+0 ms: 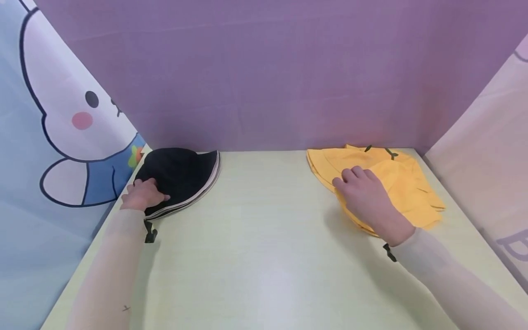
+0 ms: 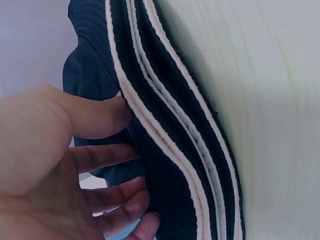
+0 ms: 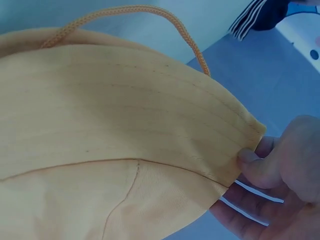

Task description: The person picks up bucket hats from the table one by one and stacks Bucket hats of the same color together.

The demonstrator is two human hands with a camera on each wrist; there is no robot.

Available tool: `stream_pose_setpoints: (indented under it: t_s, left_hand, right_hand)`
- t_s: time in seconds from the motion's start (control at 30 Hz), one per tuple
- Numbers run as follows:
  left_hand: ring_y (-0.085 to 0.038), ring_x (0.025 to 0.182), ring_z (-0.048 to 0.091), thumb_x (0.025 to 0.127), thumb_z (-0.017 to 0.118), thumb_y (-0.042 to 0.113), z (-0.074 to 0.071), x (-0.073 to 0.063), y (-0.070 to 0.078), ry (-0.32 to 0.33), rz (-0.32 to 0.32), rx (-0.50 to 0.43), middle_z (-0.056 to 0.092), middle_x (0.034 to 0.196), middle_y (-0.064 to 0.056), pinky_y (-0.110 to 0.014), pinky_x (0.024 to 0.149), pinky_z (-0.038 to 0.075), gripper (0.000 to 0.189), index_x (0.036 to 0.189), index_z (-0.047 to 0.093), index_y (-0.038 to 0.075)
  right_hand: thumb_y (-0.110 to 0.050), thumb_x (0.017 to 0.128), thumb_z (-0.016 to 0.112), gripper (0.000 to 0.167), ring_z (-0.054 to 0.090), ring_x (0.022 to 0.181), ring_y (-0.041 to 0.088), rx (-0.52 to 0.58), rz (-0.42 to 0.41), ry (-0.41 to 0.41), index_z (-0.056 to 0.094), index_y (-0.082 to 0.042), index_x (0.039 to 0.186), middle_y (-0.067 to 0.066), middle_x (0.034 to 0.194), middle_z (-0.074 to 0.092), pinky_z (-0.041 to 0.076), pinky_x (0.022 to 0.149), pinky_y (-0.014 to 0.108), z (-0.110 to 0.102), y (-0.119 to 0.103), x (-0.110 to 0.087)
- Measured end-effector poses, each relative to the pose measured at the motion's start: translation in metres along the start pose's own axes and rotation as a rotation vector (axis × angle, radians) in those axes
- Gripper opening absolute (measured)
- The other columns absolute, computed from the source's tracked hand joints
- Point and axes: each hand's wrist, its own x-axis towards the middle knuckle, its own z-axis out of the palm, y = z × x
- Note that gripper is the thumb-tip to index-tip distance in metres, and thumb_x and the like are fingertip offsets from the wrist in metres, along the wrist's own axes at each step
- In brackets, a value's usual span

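The step in hand appears to be taking hold of a yellow hat by its edge. The right hand (image 1: 367, 197) is pinching the brim (image 3: 150, 100), thumb on the near face and fingers behind it. The left hand (image 1: 142, 195) is resting against the black hats (image 1: 177, 172), its fingers slightly bent and standing apart; I cannot tell whether they are pinching any cloth. The next move seems to be calling for a firm pinch on the chosen brim alone, so that the layers beneath are not dragging along.

From the person's place, the yellow hats (image 1: 412, 183) are lying at one o'clock on the table (image 1: 264, 229), the black ones at eleven. The yellow cloth is looking soft and floppy, with stitched rows running round the brim, an orange cord (image 3: 135, 8) looping out at twelve o'clock in the right wrist view, and small dark leaves (image 1: 392, 154) showing on top. The black brims are nesting closely, pale trim (image 2: 202, 220) lining their edges.
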Motion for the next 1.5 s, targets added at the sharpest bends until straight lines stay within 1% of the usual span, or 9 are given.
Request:
stream_pose_setpoints:
  t_s: [0.23, 0.4, 0.53, 0.73, 0.87, 1.1, 1.2, 1.37, 1.5]
  left_hand:
    - [-0.066, 0.128, 0.017, 0.097, 0.063, 0.035, 0.000, 0.002, -0.001, 0.004, -0.004, 0.003, 0.021, 0.142, -0.046, -0.078, 0.106, 0.018, 0.074, 0.144, 0.031, -0.012]
    - [-0.066, 0.128, 0.016, 0.097, 0.064, 0.034, 0.000, 0.001, 0.000, 0.008, -0.008, -0.001, 0.021, 0.142, -0.046, -0.079, 0.106, 0.018, 0.073, 0.144, 0.032, -0.012]
    - [-0.066, 0.129, 0.015, 0.098, 0.064, 0.033, -0.001, -0.001, 0.002, 0.000, -0.005, -0.001, 0.020, 0.142, -0.047, -0.079, 0.106, 0.017, 0.073, 0.144, 0.031, -0.013]
    - [-0.065, 0.129, 0.015, 0.098, 0.064, 0.033, 0.001, -0.002, 0.004, -0.001, -0.011, -0.006, 0.020, 0.142, -0.046, -0.078, 0.106, 0.018, 0.072, 0.144, 0.033, -0.012]
    - [-0.065, 0.129, 0.016, 0.098, 0.064, 0.033, 0.001, -0.003, 0.004, 0.004, -0.012, -0.009, 0.021, 0.141, -0.046, -0.078, 0.106, 0.018, 0.070, 0.143, 0.035, -0.011]
    - [-0.066, 0.130, 0.014, 0.098, 0.064, 0.033, 0.000, -0.002, 0.002, -0.001, -0.002, -0.016, 0.019, 0.142, -0.046, -0.078, 0.106, 0.016, 0.072, 0.144, 0.032, -0.013]
    - [-0.066, 0.130, 0.013, 0.098, 0.064, 0.033, 0.000, -0.001, 0.001, -0.005, -0.008, -0.020, 0.018, 0.143, -0.046, -0.078, 0.106, 0.016, 0.073, 0.145, 0.032, -0.012]
    - [-0.065, 0.129, 0.015, 0.097, 0.064, 0.033, 0.000, -0.001, 0.001, 0.002, -0.011, -0.018, 0.020, 0.142, -0.045, -0.078, 0.106, 0.016, 0.072, 0.144, 0.033, -0.012]
    - [-0.065, 0.129, 0.015, 0.097, 0.064, 0.033, 0.000, 0.000, 0.002, 0.002, -0.010, -0.018, 0.020, 0.142, -0.045, -0.078, 0.106, 0.017, 0.073, 0.145, 0.032, -0.012]
  right_hand:
    - [0.009, 0.084, 0.068, 0.016, 0.051, 0.079, 0.033, -0.035, -0.074, -0.021, 0.062, -0.005, 0.089, 0.010, 0.081, 0.051, 0.048, 0.071, 0.043, 0.000, -0.028, 0.013]
    - [0.009, 0.080, 0.067, 0.019, 0.051, 0.076, 0.030, -0.084, -0.168, 0.043, 0.057, -0.007, 0.084, 0.009, 0.079, 0.049, 0.046, 0.069, 0.039, 0.004, -0.051, 0.022]
    - [0.003, 0.084, 0.068, 0.015, 0.052, 0.077, 0.028, -0.113, -0.229, 0.055, 0.060, -0.008, 0.087, 0.007, 0.082, 0.052, 0.046, 0.069, 0.037, 0.005, -0.071, 0.030]
    - [0.004, 0.084, 0.064, 0.017, 0.050, 0.077, 0.024, -0.073, -0.299, 0.043, 0.061, -0.012, 0.088, 0.004, 0.082, 0.053, 0.045, 0.071, 0.034, 0.009, -0.102, 0.041]
    - [0.002, 0.084, 0.065, 0.017, 0.046, 0.075, 0.021, -0.056, -0.338, 0.006, 0.063, -0.014, 0.090, 0.002, 0.082, 0.053, 0.043, 0.070, 0.031, 0.015, -0.123, 0.049]
    - [0.001, 0.085, 0.061, 0.019, 0.039, 0.068, 0.017, -0.078, -0.373, -0.061, 0.062, -0.018, 0.082, -0.002, 0.076, 0.050, 0.032, 0.062, 0.025, 0.030, -0.151, 0.068]
    - [-0.002, 0.086, 0.063, 0.018, 0.041, 0.069, 0.017, -0.074, -0.364, -0.121, 0.065, -0.019, 0.085, -0.003, 0.077, 0.051, 0.032, 0.062, 0.025, 0.035, -0.158, 0.075]
    - [-0.004, 0.088, 0.064, 0.018, 0.046, 0.073, 0.016, -0.014, -0.333, -0.248, 0.069, -0.021, 0.090, -0.004, 0.079, 0.054, 0.034, 0.063, 0.024, 0.044, -0.165, 0.088]
    - [-0.006, 0.090, 0.065, 0.016, 0.049, 0.076, 0.017, 0.022, -0.322, -0.322, 0.071, -0.021, 0.093, -0.004, 0.081, 0.057, 0.036, 0.064, 0.025, 0.054, -0.168, 0.093]
